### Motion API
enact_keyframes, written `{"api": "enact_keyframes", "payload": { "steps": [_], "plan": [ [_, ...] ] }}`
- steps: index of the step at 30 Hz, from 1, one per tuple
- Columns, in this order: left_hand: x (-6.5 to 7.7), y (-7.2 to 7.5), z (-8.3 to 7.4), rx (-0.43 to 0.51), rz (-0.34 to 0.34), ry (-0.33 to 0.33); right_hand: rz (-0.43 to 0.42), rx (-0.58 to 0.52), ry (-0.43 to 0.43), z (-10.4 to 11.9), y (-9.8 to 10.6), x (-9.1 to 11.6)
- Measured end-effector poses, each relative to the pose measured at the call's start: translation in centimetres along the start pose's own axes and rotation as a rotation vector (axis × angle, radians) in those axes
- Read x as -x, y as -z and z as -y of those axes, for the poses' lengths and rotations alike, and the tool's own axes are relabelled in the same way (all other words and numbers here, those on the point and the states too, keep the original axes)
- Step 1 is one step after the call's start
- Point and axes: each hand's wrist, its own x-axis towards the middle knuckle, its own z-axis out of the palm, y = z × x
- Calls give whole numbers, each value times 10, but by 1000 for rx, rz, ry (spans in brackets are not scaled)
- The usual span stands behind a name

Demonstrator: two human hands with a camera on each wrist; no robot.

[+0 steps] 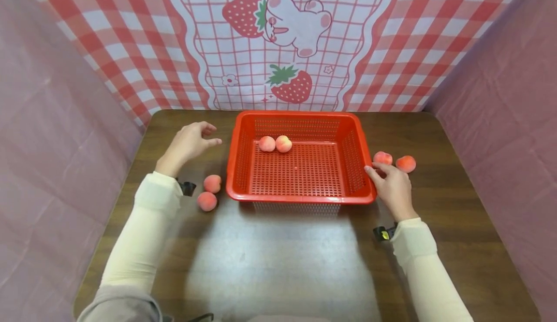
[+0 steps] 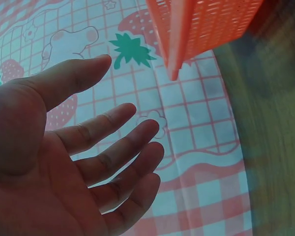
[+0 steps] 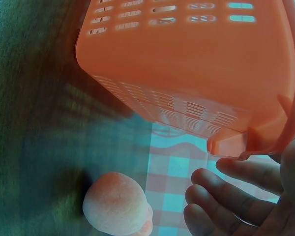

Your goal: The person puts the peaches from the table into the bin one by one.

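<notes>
A red plastic basket (image 1: 296,199) stands on the table with two peaches (image 1: 267,143) lying side by side inside it. My left hand (image 1: 190,143) hovers left of the basket, holding nothing. In the left wrist view its fingers (image 2: 103,162) spread loosely apart from the basket's rim (image 2: 175,49). My right hand (image 1: 393,186) is at the basket's right side, thumb tip right at the rim. In the right wrist view the slightly bent fingers (image 3: 226,196) lie just under the rim's corner. Beyond this hand sit two more peaches (image 1: 406,164), one partly covered by it.
Two peaches (image 1: 207,201) rest on the wooden table (image 1: 452,225) left of the basket, near my left wrist. A checked cloth with strawberries (image 1: 291,86) hangs behind the table. Pink curtains (image 1: 500,95) close in both sides.
</notes>
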Motion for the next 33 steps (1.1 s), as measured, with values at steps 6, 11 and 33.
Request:
{"api": "enact_keyframes", "payload": {
  "steps": [6,11,33],
  "plan": [
    [2,-4,9,-23,30,9,4,-4,3,1,0,-1],
    [5,-11,19,-62,72,22,1,-1,5,1,0,0],
    [14,-43,40,-77,247,19,3,10,-10,1,-1,-1]
  ]
}}
